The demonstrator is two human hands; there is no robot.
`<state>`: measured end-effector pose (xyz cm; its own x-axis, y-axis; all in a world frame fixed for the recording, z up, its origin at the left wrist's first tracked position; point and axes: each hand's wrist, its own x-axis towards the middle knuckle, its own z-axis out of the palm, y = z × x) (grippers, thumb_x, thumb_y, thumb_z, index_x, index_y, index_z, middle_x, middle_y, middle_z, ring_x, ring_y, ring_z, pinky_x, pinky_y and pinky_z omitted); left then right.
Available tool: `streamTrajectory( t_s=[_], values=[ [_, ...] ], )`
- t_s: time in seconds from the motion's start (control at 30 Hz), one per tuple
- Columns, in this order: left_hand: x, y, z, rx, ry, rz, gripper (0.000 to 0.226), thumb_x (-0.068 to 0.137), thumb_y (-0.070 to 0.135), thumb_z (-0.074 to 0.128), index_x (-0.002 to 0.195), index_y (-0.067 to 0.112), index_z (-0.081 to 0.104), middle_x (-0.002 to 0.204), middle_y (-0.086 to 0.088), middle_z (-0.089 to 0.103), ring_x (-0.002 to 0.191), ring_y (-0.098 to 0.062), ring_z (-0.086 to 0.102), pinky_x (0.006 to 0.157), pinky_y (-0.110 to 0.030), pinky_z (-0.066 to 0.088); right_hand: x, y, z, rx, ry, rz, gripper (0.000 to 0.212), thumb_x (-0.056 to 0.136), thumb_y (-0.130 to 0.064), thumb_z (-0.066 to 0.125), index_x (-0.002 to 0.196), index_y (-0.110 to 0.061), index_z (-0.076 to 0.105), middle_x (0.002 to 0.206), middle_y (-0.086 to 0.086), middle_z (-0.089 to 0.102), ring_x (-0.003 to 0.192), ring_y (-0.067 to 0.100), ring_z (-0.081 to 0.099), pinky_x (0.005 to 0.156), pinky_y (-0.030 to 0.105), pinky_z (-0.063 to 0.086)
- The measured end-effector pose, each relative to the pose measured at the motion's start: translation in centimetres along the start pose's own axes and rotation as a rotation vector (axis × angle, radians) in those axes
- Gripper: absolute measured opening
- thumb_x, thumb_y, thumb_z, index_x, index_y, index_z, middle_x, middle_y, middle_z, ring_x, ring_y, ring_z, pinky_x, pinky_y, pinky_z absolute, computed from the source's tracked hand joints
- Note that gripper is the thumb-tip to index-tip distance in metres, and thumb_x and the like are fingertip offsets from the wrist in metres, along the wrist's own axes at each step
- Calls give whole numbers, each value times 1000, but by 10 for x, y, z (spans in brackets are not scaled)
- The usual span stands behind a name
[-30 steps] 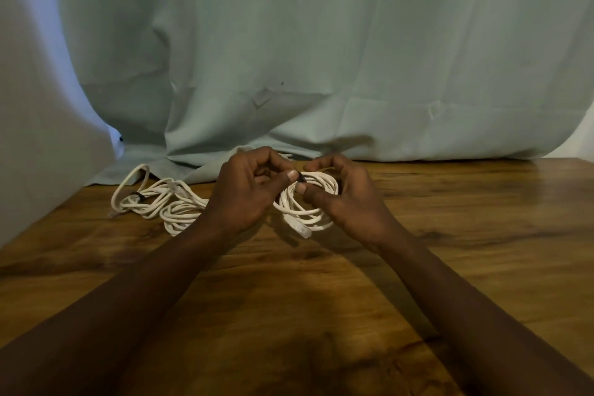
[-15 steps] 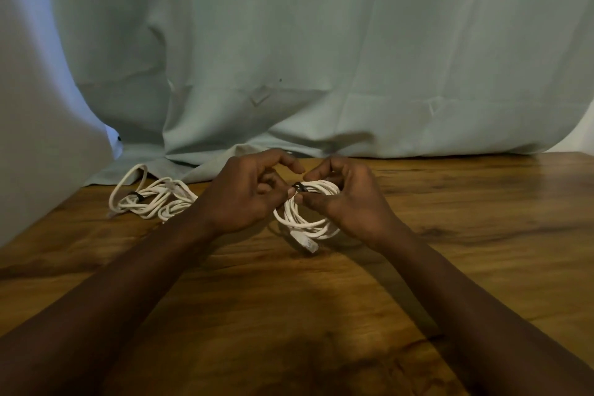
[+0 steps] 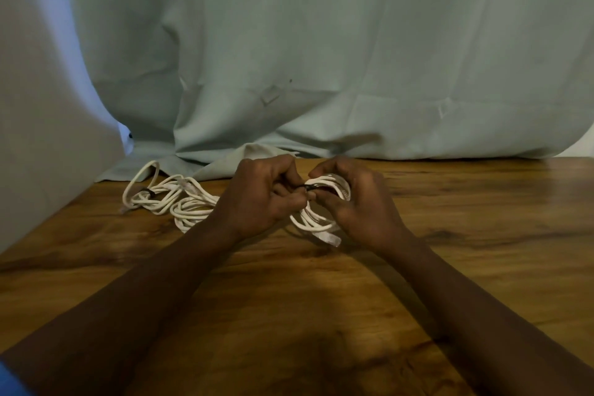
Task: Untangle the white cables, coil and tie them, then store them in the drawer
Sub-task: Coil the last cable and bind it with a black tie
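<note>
From my remote seat I saw the left hand (image 3: pixel 260 199) with its fingers curled in. Its thumb and fingertips pinched a thin black tie (image 3: pixel 309 187) where it crossed the top of the coil. The right hand (image 3: pixel 363 202) was curled as well, with its fingers wrapped over the far side of the coiled white cable (image 3: pixel 316 224) and its thumb pressed on the near side, just beside the tie. The 2 hands sat close together, knuckles up, with the coil caught between them at the middle of the worktop (image 3: pixel 450 267).

The coil's lower loops showed below the hands. A white plug (image 3: pixel 331 238) stuck out at its near edge. I could not tell whether the coil rested on the wood or was held just off it.

To the left lay a second white cable bundle (image 3: pixel 180 202), flat on the worktop in loose loops, its right end hidden behind the left wrist. A dark tie (image 3: pixel 148 193) sat around it near its left end, and 1 loop reached back toward the cloth.

Behind everything hung a pale green cloth (image 3: pixel 353 58), its hem spilling onto the back edge of the worktop. A white panel (image 3: pixel 48 106) closed off the left side, and a scrap of blue (image 3: pixel 9 381) showed in the bottom left corner.
</note>
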<state>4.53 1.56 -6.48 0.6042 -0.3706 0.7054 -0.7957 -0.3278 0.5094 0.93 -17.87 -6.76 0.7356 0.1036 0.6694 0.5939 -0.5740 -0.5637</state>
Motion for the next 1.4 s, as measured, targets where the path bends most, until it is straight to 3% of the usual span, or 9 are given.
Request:
streamTrajectory(
  t_s=[0.17, 0.4, 0.6, 0.7, 0.9, 1.03, 1.13, 1.23, 1.4],
  values=[
    [-6, -5, 9, -175, 97, -130, 19, 77, 17, 82, 73, 15, 63, 66, -13, 71, 48, -24, 57, 48, -33, 42, -2, 3, 6, -299, 108, -152, 31, 86, -27, 80, 116, -19, 75, 126, 1, 63, 117, 16, 59, 94, 35, 52],
    [-6, -13, 12, -229, 104, -187, 14, 78, 23, 78, 78, 20, 65, 73, -16, 71, 66, -52, 65, 58, -66, 55, -1, -9, 6, -458, 176, -103, 20, 77, -36, 86, 92, -24, 78, 100, -5, 63, 101, 19, 50, 82, 44, 47],
    [-6, -3, 21, -197, 198, -203, 20, 81, -1, 79, 75, 9, 63, 56, 5, 64, 46, -3, 52, 48, -25, 44, -3, -25, 12, -682, 185, 66, 26, 85, -50, 73, 101, -30, 79, 109, -3, 56, 108, 22, 44, 86, 40, 38],
    [-6, -1, 25, -205, 207, -228, 20, 83, -1, 79, 75, 9, 63, 54, 9, 61, 44, 0, 48, 47, -16, 38, -3, -29, 11, -704, 155, 136, 29, 87, -52, 71, 106, -31, 78, 111, -3, 53, 112, 21, 42, 88, 39, 33],
    [-6, -5, 26, -290, 202, -276, 18, 84, -2, 78, 76, 11, 67, 73, -5, 76, 67, -16, 71, 63, -30, 56, 0, -18, 11, -393, 154, 327, 21, 74, -54, 78, 80, -34, 76, 105, -8, 56, 111, 16, 44, 92, 35, 31],
    [-5, -5, 23, -309, 144, -269, 9, 88, 2, 77, 83, 4, 70, 80, -9, 78, 73, -20, 76, 69, -34, 61, 0, -4, 14, -48, 114, 491, 34, 50, -71, 69, 76, -50, 76, 81, -17, 76, 108, 24, 66, 99, 53, 49],
    [-6, -4, 20, -282, 109, -266, 7, 89, 4, 76, 86, 4, 71, 83, -8, 78, 75, -25, 77, 73, -44, 64, 1, -3, 9, 182, 30, 578, 20, 65, -43, 89, 78, -28, 82, 82, -7, 79, 96, 23, 74, 93, 51, 57],
    [-7, -4, 19, -268, 65, -261, 9, 90, 6, 77, 84, 11, 71, 87, -8, 79, 78, -33, 77, 75, -58, 62, 0, -6, 0, 405, -54, 657, 14, 77, -3, 86, 88, 0, 79, 88, 14, 79, 78, 19, 74, 75, 28, 63],
    [-8, -3, 17, -301, 50, -256, 5, 91, 5, 75, 89, 5, 71, 84, -11, 79, 77, -32, 77, 74, -53, 63, -1, -3, 8, 441, 33, 606, 8, 78, -5, 86, 78, -7, 78, 82, 9, 78, 76, 19, 74, 76, 33, 63]
  ],
)
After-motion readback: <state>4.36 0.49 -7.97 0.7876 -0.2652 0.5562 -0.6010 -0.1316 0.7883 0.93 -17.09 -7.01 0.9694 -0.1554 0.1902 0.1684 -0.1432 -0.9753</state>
